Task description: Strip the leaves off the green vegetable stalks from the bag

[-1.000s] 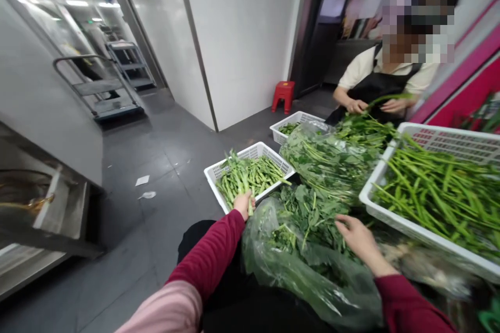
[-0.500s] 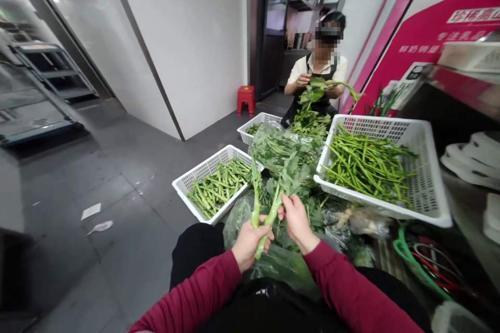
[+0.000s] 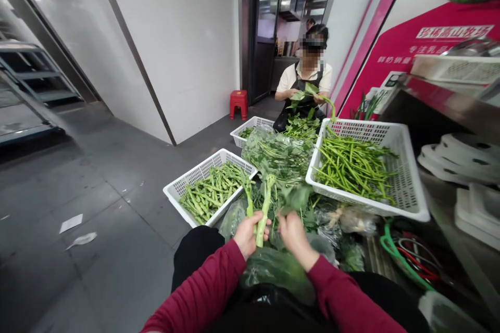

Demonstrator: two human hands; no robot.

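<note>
My left hand (image 3: pixel 250 237) is closed around two thick green vegetable stalks (image 3: pixel 265 210), held upright over my lap. Their upper ends look mostly stripped of leaves. Just to the right, the fingers of my right hand (image 3: pixel 294 235) are pinched on a dark green leaf (image 3: pixel 297 197), which is smeared by motion and apart from the stalks. Below both hands lies a clear plastic bag (image 3: pixel 269 268) with greens in it. Loose leafy greens are heaped just beyond, partly hidden by my hands.
A white basket (image 3: pixel 172 192) of cut stalks stands at left, another white basket (image 3: pixel 410 171) of long thin stems at right. Bagged greens (image 3: pixel 273 153) lie between. Facing me, a person (image 3: pixel 304 78) handles a leafy stem. A red stool (image 3: pixel 238 104) stands behind.
My right hand has pulled a leaf off the stalk and moved slightly away with it. The left hand keeps the two stalks. My view has turned a little to the right.
</note>
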